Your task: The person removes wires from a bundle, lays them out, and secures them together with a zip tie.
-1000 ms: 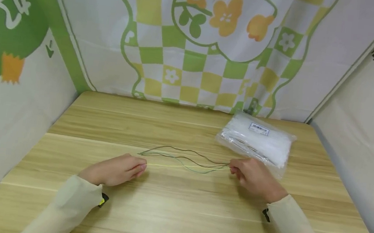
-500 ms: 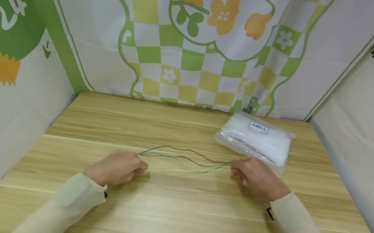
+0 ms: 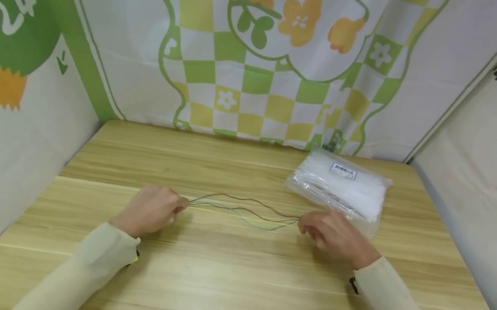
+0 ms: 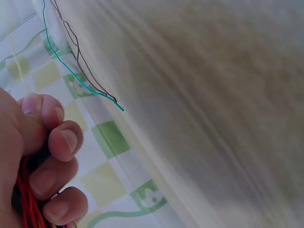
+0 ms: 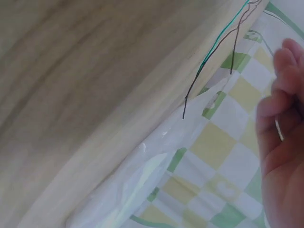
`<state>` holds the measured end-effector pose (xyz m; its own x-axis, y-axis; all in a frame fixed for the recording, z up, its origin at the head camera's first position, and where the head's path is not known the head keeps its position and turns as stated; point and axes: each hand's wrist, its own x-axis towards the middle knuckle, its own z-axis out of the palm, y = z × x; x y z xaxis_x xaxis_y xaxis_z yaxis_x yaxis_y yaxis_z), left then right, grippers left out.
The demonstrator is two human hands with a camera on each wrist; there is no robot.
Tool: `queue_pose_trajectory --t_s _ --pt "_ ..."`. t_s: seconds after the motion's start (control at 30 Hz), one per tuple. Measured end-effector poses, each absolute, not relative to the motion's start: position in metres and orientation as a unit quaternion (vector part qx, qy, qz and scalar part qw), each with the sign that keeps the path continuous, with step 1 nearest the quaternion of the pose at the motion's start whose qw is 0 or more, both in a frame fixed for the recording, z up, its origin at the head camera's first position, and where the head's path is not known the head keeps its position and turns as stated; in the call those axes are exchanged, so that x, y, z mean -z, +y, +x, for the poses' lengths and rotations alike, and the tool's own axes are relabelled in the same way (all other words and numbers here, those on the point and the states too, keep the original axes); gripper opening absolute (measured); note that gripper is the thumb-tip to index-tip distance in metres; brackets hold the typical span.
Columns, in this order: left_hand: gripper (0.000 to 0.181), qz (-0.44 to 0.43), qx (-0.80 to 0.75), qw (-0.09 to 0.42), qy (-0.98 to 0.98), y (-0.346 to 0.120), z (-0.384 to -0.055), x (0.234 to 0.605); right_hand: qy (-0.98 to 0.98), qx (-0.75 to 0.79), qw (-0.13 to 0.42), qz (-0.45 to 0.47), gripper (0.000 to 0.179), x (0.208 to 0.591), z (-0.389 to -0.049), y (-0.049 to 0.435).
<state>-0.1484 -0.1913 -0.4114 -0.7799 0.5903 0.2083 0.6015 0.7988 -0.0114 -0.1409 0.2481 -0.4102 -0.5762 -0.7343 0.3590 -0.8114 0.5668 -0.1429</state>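
Note:
A thin yellow wire [image 3: 216, 212] is stretched between the two hands. My left hand [image 3: 150, 210] pinches its left end between thumb and forefinger, the other fingers curled round a bundle of red strands [image 4: 27, 199] in the left wrist view. My right hand [image 3: 333, 235] pinches the right end; a short pale bit of wire [image 5: 279, 128] shows between its fingers. Just beyond lie a teal wire [image 4: 64, 65] and wavy dark brown wires [image 3: 250, 199] on the table, their ends gathered near both hands. In the head view the fingertips overlap those ends.
Behind my right hand a clear plastic bag [image 3: 341, 186] packed with white strips lies on the wooden table [image 3: 224, 285]. A patterned cloth curtain [image 3: 257, 79] hangs at the table's back edge, with fabric walls on both sides.
My left hand has moved away from the body and slightly left, bringing the yellow wire close to the other wires. My right hand has shifted slightly left, still gripping its end.

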Motion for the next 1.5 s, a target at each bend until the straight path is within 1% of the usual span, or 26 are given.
queue_pose_trajectory --t_s 0.4,0.63,0.77,0.93,1.1,1.27,1.37,1.5 --pt "0.042 -0.333 0.040 0.082 -0.938 -0.186 -0.151 0.402 -0.886 -0.134 0.119 0.427 0.031 0.413 -0.157 0.250" --pt "0.049 -0.307 0.058 0.060 -0.948 -0.188 -0.145 0.399 -0.901 -0.135 0.087 0.403 0.024 0.411 -0.161 0.246" --pt "0.044 -0.300 0.054 0.055 -0.951 -0.188 -0.144 0.400 -0.907 -0.130 0.075 0.394 0.022 0.406 -0.161 0.242" --pt "0.035 -0.299 0.065 0.031 -0.952 -0.186 -0.146 0.400 -0.918 -0.124 0.050 0.373 0.019 0.403 -0.160 0.240" --pt "0.037 -0.301 0.084 -0.004 -0.950 -0.182 -0.149 0.399 -0.931 -0.116 0.021 0.346 0.020 0.404 -0.159 0.243" --pt "0.035 -0.301 0.094 -0.024 -0.949 -0.179 -0.150 0.398 -0.938 -0.130 0.001 0.323 0.023 0.399 -0.156 0.244" --pt "0.032 -0.299 0.094 -0.025 -0.949 -0.177 -0.149 0.398 -0.943 -0.137 -0.007 0.303 0.025 0.395 -0.156 0.244" --pt "0.031 -0.300 0.102 -0.012 -0.948 -0.173 -0.148 0.399 -0.951 -0.123 0.003 0.283 0.023 0.392 -0.158 0.248"
